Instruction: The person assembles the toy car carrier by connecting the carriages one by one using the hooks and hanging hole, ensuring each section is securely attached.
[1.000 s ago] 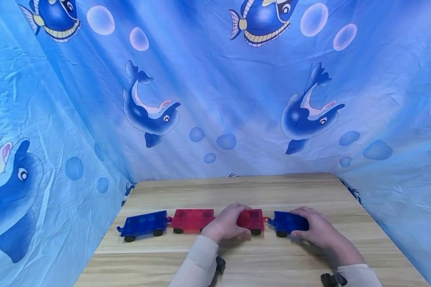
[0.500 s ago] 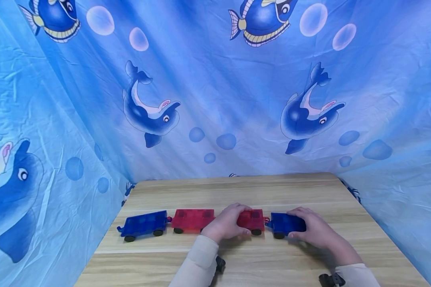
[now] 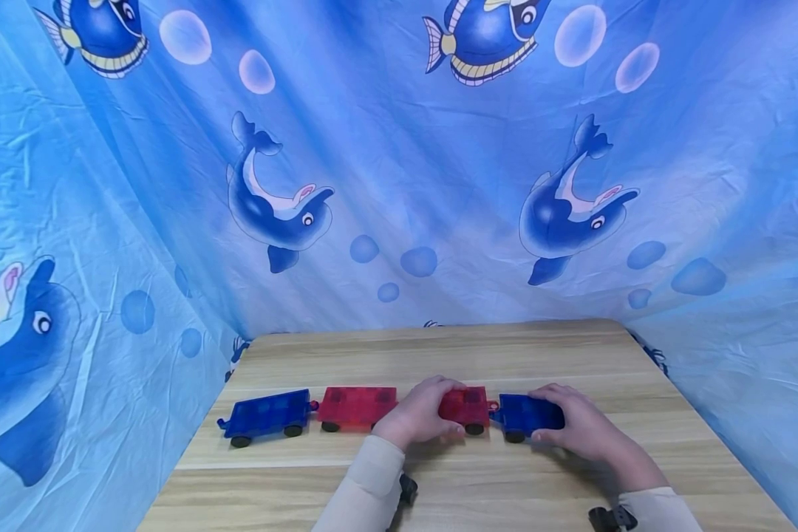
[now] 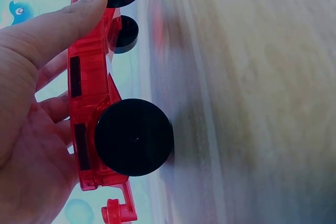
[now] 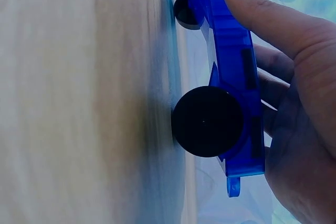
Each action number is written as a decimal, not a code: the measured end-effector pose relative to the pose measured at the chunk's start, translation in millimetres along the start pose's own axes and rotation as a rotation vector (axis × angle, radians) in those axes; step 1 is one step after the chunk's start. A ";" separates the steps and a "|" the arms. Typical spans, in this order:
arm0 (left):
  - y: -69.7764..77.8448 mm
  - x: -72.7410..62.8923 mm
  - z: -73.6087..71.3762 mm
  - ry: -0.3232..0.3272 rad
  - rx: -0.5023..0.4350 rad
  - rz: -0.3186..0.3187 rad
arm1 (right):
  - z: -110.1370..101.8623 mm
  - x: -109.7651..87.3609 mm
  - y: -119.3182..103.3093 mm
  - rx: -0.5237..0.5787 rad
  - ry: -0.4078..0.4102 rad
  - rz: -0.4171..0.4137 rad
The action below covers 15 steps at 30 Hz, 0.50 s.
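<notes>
In the head view, my left hand (image 3: pixel 417 415) grips a red see-through toy train car (image 3: pixel 473 405) across its sides. Up close in the left wrist view, my thumb presses the car's (image 4: pixel 86 72) near side by a black wheel. My right hand (image 3: pixel 584 427) holds a blue toy train car (image 3: pixel 524 414) the same way, thumb on its near side. The two cars face end to end, and their couplers (image 3: pixel 494 411) meet; whether they are hooked I cannot tell. My left hand hides the rear of its red car.
Further left on the wooden table (image 3: pixel 439 355) stand another red car (image 3: pixel 357 406) and another blue car (image 3: pixel 269 414), end to end with couplers meeting. A blue cloth (image 3: pixel 399 185) printed with dolphins and fish surrounds the table at the back and sides.
My right hand has moved the blue car a little to the left, bringing its coupler up to the red car's. My left hand and the red cars have stayed put.
</notes>
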<state>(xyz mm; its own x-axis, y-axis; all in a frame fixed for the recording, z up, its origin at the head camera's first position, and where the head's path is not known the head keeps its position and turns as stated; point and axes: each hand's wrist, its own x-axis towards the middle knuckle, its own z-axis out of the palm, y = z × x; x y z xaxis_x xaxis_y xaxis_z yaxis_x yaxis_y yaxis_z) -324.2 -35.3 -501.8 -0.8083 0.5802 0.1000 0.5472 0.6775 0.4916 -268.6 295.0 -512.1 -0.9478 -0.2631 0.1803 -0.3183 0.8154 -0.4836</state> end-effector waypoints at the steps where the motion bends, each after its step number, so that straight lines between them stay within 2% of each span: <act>1: -0.1 0.0 0.0 0.000 0.002 0.001 | 0.3 0.3 0.3 -0.001 0.001 -0.001; 15: -1.6 -0.4 -0.2 -0.003 0.002 0.001 | -0.1 -0.6 -1.6 0.020 -0.006 0.016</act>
<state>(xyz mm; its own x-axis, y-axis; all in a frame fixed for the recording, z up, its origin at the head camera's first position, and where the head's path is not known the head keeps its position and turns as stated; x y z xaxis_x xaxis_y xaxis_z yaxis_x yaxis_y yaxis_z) -324.7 -36.7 -502.5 -0.8071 0.5822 0.0976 0.5481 0.6777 0.4902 -267.5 293.9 -511.3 -0.9530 -0.2528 0.1671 -0.3030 0.8090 -0.5037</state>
